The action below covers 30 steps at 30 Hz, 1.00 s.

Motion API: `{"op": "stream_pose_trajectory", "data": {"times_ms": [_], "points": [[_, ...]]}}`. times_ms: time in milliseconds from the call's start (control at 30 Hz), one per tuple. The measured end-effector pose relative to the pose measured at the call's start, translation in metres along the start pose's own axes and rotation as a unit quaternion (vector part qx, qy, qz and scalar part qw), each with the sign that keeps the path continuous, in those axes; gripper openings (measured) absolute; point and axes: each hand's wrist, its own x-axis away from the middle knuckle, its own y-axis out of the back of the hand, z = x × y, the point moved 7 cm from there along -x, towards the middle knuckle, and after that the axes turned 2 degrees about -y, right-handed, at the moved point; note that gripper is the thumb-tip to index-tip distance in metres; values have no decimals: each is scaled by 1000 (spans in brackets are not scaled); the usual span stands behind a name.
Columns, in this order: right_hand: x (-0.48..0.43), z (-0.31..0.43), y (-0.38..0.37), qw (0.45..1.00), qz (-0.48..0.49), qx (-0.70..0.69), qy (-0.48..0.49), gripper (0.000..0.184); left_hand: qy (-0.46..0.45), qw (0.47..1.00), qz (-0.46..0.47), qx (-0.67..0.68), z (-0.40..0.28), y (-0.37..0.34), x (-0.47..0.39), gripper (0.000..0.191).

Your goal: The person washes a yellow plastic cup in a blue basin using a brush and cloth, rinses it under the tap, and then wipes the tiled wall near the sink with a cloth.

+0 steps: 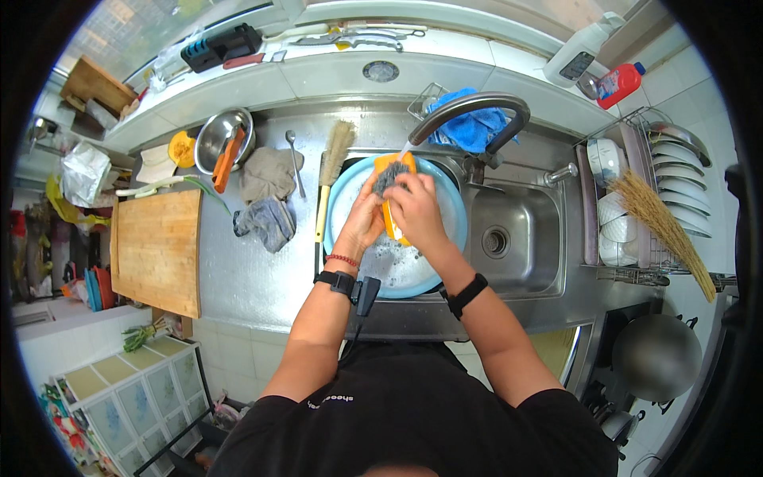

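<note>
My left hand (363,217) holds an orange plastic object (390,223), whose exact kind I cannot tell, by its left side. My right hand (415,208) presses a grey scouring pad (391,177) against its upper part. Both hands are above a light blue round basin (458,220) of foamy water, set in the left sink bowl. Water runs from the curved metal faucet (477,100) onto the orange object's top end. A long-handled brush (335,155) lies along the basin's left side.
To the right are an empty steel sink bowl (524,238) and a dish rack (644,128) with bowls and plates. Grey cloths (268,173), a spoon (294,161), a metal bowl (205,143) with an orange-handled tool and a wooden cutting board (158,250) lie left. A blue cloth (468,128) hangs behind the faucet.
</note>
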Motion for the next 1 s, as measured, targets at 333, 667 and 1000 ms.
{"op": "stream_pose_trajectory", "data": {"times_ms": [333,667,1000], "points": [[-7,-9,-6,994,70,7,-83,16,-132,986,-83,-56,-36,10,-19,79],[-27,-30,-14,998,14,-18,-57,11,-126,986,-90,-62,-24,6,-17,77],[-25,-63,-12,974,-61,-153,-157,15,-94,989,-84,-78,-6,5,-12,72]]}}
